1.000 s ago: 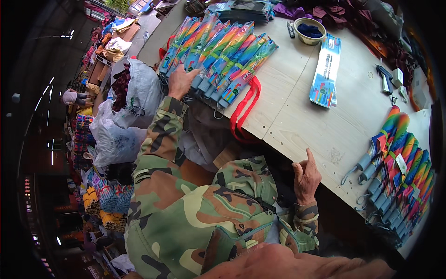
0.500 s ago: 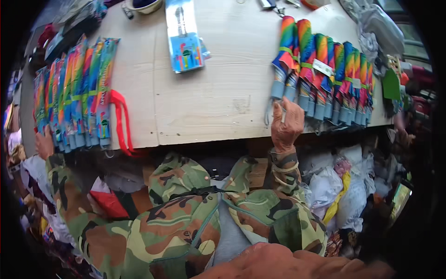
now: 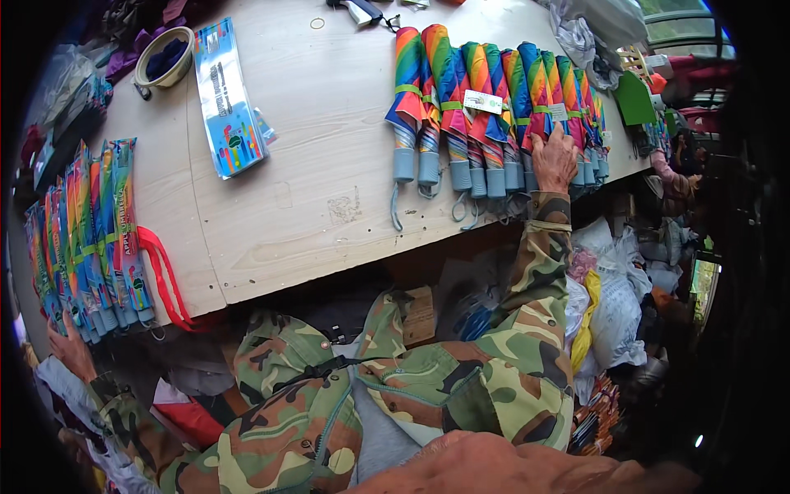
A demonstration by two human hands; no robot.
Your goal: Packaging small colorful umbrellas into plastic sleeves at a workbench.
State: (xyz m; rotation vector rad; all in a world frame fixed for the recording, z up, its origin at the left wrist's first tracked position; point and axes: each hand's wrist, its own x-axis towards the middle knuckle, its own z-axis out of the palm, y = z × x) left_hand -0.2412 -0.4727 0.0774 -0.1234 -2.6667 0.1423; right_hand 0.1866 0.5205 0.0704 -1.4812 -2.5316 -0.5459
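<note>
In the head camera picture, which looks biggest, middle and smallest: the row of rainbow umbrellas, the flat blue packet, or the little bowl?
1. Row of rainbow umbrellas
2. Flat blue packet
3. Little bowl

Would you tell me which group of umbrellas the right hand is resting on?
The right hand rests on the unwrapped rainbow umbrellas with grey handles, not the packaged ones.

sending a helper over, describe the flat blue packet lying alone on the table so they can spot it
On the pale wooden table, look between the two rows of rainbow umbrellas. The flat blue packet lies alone beside a small round bowl; unlike the rolled umbrellas, it is a thin rectangular sleeve.
</note>
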